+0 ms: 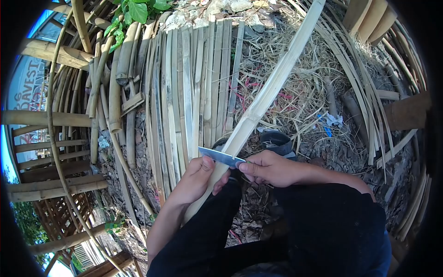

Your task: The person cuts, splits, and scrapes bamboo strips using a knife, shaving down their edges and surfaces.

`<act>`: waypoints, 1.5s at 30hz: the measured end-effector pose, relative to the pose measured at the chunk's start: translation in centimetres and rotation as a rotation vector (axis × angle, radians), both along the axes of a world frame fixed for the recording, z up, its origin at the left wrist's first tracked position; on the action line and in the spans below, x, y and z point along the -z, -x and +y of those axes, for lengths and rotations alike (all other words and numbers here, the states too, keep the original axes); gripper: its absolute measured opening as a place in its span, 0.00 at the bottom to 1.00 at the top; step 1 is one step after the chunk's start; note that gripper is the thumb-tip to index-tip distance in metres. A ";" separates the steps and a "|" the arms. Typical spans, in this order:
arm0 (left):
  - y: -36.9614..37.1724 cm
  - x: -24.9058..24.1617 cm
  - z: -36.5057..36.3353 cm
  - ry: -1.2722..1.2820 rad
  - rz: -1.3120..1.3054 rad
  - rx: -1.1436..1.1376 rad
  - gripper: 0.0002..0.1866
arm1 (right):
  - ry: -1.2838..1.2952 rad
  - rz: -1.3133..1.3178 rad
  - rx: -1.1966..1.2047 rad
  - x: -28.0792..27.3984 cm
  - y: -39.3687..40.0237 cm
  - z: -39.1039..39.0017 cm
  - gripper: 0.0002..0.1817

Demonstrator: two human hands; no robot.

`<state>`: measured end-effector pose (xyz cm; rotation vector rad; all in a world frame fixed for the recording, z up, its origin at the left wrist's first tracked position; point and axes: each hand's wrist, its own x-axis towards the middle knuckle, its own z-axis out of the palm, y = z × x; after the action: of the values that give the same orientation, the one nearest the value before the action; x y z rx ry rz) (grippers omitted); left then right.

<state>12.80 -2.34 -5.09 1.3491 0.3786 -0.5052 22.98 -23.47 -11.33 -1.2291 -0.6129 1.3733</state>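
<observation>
A long split bamboo strip (270, 92) runs diagonally from the top right down past my lap. My left hand (199, 181) is closed around its lower part, with the thumb up against the blade. In my right hand (265, 168) is a knife (217, 156), gripped at its right end. The flat grey blade lies across the strip, touching its upper face, and its tip points left. My right fingers hide most of the handle.
Several bamboo slats (203, 83) lie side by side on the ground ahead. Thin shavings (300, 97) cover the soil to their right. A dark shoe (277, 142) shows beyond my right hand. Bamboo poles (55, 119) form a frame at left, and long thin strips (355, 78) curve along the right.
</observation>
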 end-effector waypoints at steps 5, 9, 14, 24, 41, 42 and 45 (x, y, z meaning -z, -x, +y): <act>-0.4 -0.4 -0.7 -0.006 0.111 -0.110 0.36 | 0.074 -0.012 0.017 -0.5 -0.1 0.2 0.31; -0.6 -0.7 -0.9 0.009 0.189 -0.135 0.35 | 0.052 0.033 0.023 -0.3 0.0 0.2 0.31; -0.6 -0.9 -1.1 0.044 0.195 -0.165 0.36 | 0.030 0.072 0.021 -0.4 0.2 0.3 0.30; -1.2 -0.7 -1.0 0.054 0.365 -0.219 0.41 | 0.027 -0.007 0.046 0.1 1.1 1.0 0.29; 0.6 0.9 0.1 0.345 0.242 -0.067 0.40 | 0.149 0.427 -0.221 -0.9 -0.1 0.2 0.30; 0.6 0.7 0.1 0.322 0.237 -0.069 0.39 | 0.149 0.428 -0.221 -1.0 0.0 0.2 0.30; 0.6 0.5 -0.1 0.278 0.241 -0.075 0.38 | 0.127 0.467 -0.135 -1.2 0.2 0.3 0.30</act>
<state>12.18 -2.41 -5.55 1.0052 0.5339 -0.6351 22.80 -23.19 -10.09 -0.9272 -0.2858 1.7635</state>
